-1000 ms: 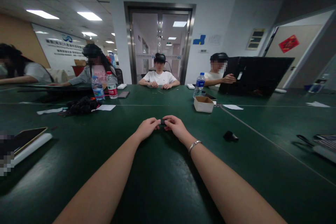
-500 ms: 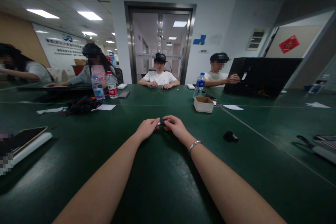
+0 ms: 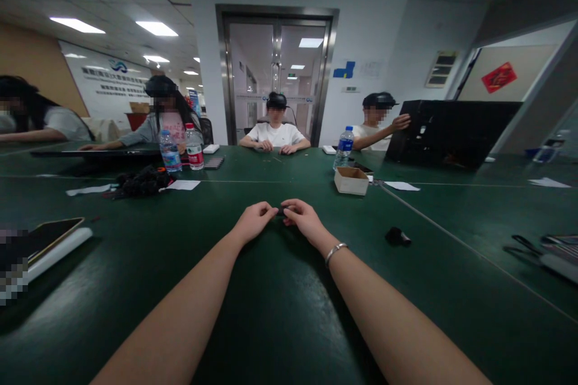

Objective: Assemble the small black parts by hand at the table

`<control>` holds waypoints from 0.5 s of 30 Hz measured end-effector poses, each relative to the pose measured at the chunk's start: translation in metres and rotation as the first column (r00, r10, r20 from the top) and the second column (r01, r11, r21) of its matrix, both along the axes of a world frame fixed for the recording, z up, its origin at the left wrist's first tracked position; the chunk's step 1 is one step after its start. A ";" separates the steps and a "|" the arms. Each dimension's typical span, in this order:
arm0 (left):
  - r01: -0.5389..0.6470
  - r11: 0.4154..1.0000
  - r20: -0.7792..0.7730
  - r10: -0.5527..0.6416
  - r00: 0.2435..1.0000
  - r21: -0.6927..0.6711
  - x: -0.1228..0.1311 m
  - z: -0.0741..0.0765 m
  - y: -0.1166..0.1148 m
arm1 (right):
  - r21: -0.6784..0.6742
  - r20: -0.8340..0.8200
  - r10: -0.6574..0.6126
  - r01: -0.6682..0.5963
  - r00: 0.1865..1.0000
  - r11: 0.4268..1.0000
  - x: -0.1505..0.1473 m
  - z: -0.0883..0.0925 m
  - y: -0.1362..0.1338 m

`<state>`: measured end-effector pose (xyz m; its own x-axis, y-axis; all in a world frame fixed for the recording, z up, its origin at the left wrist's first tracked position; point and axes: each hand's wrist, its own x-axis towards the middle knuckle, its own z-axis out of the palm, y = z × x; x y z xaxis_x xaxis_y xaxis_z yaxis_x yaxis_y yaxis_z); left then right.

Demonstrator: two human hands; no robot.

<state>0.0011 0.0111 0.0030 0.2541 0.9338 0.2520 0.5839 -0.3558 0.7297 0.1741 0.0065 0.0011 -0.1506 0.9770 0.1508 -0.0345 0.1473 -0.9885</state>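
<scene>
A small black stick [image 3: 280, 211] is between my hands, just above the green table [image 3: 289, 313]. My right hand [image 3: 301, 216] pinches its dark body between thumb and fingers. My left hand [image 3: 255, 221] has thumb and forefinger closed at its left end, which they cover. The stick resembles a USB drive, but little of it shows. To the right of my hands lies a black piece with a silver end [image 3: 398, 236].
Ahead on the right are an open cardboard box [image 3: 351, 181] and a water bottle [image 3: 344, 149]. A black cable bundle [image 3: 142, 181] and two bottles lie ahead left. A phone [image 3: 49, 234] is at near left. Several people sit around; one touches a large black monitor [image 3: 451, 132].
My left thumb and fingers have moved right onto the stick, covering the silver end that showed before. The person at right has raised a hand along the monitor's edge.
</scene>
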 end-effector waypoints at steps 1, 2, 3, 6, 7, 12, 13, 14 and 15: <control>-0.003 1.000 -0.018 0.003 1.000 0.014 0.000 0.001 -0.001 | 0.003 0.003 0.001 -0.001 1.000 1.000 0.000 -0.001 0.001; -0.002 0.999 -0.036 0.003 0.999 0.032 0.000 0.002 -0.002 | 0.007 0.008 0.003 -0.003 1.000 1.000 0.001 -0.002 0.001; 0.004 0.999 -0.058 -0.001 0.998 0.048 0.001 0.003 -0.003 | 0.013 0.013 0.006 -0.006 1.000 1.000 0.002 -0.003 0.002; 0.002 0.998 -0.114 0.005 0.993 0.065 0.003 0.004 -0.005 | 0.035 0.011 0.026 -0.027 1.000 0.999 0.003 -0.005 0.004; -0.005 0.998 -0.125 0.012 0.992 0.057 0.004 0.004 -0.005 | 0.043 0.007 0.033 -0.034 0.999 0.999 0.004 -0.005 0.004; -0.093 0.995 -0.123 0.087 0.989 -0.044 0.005 0.005 -0.003 | 0.092 0.032 0.053 -0.056 0.998 0.994 0.003 -0.005 0.003; -0.110 0.991 -0.118 0.102 0.988 -0.070 0.005 0.006 -0.003 | 0.100 0.043 0.053 -0.057 0.998 0.993 0.003 -0.005 0.003; -0.121 0.988 -0.113 0.110 0.988 -0.094 0.006 0.008 -0.002 | 0.104 0.053 0.052 -0.058 0.997 0.993 0.002 -0.004 0.003; -0.128 0.985 -0.108 0.115 0.987 -0.117 0.006 0.009 -0.001 | 0.104 0.061 0.050 -0.056 0.997 0.993 0.002 -0.004 0.002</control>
